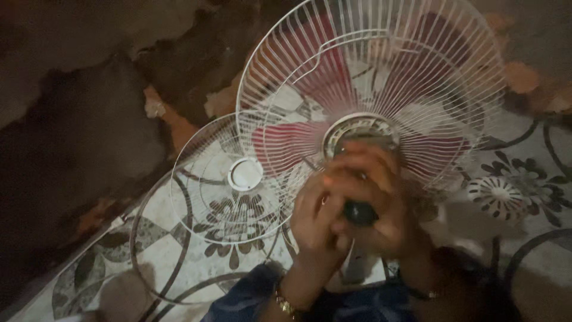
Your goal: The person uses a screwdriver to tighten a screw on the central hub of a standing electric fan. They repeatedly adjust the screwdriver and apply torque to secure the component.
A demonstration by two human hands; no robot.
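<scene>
Both hands meet at the back of the fan, fingers curled in and pressed together. The right hand (pixel 381 197) is wrapped tight round a dark tool handle (pixel 359 213), probably a screwdriver, though the dim, blurred view leaves its tip unseen. The left hand (pixel 314 217) cups in against it, fingers folded close over the same spot; whether it grips the handle or only steadies the housing I cannot tell. The tool points into the round hub (pixel 360 131) of the white rear wire guard (pixel 369 77), behind which the red blades (pixel 286 146) show. The fan stands tilted just ahead of the hands, over a floral patterned floor (pixel 524 179).

The step in hand looks like working a fastener at the hub. It seems to call for keeping the tool square to the hub while the other hand holds the guard from turning.

To the left, the loose front guard (pixel 229 179) lies flat, overlapped by the rear one. A small white vented cap (pixel 496 197) rests to the right.
</scene>
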